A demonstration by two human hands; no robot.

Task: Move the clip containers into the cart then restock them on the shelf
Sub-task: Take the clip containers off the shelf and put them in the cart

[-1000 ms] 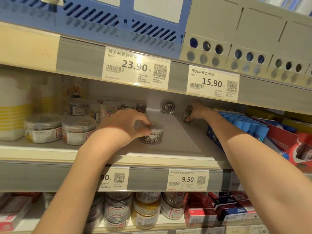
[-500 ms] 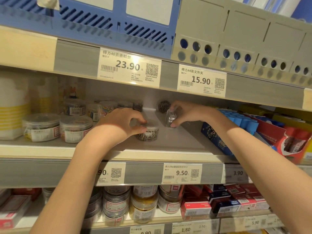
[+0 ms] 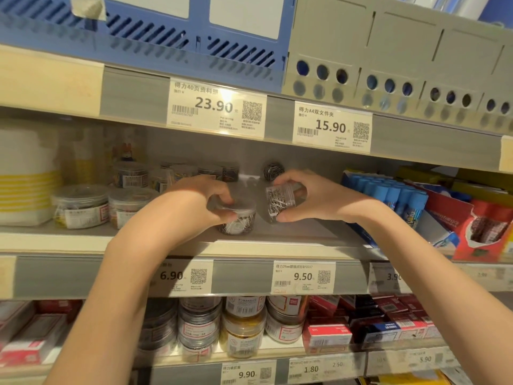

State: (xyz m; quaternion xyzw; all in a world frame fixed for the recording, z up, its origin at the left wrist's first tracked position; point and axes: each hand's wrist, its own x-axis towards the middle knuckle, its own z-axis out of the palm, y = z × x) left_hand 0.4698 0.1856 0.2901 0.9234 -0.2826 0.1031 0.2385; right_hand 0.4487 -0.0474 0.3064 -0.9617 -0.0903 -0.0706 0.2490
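both hands reach into the middle shelf (image 3: 291,240). the left hand (image 3: 200,204) curls its fingers over the lid of a clear tub (image 3: 237,218) of metal clips that stands upright near the shelf's front edge, thumb on the near side, fingertips on the far side. the right hand (image 3: 311,198) pinches a second tub (image 3: 279,201) between thumb below and fingers above; this one is tipped on its side and looks lifted off the shelf, just to the right of the first, with a small gap between them. a third tub (image 3: 273,170) lies on its side farther back, behind the right hand, its round end facing out.

to the left stand two wider tubs (image 3: 83,205) with white labels, and more small tubs (image 3: 130,175) behind them. to the right is a box of blue glue sticks (image 3: 394,193) and a red box (image 3: 488,229). price tags (image 3: 304,277) line the shelf edge, one reading 9.50. the shelf below holds stacked jars (image 3: 241,326) and small red boxes (image 3: 327,334). above sit a blue crate (image 3: 166,40) and grey file holders (image 3: 388,56).
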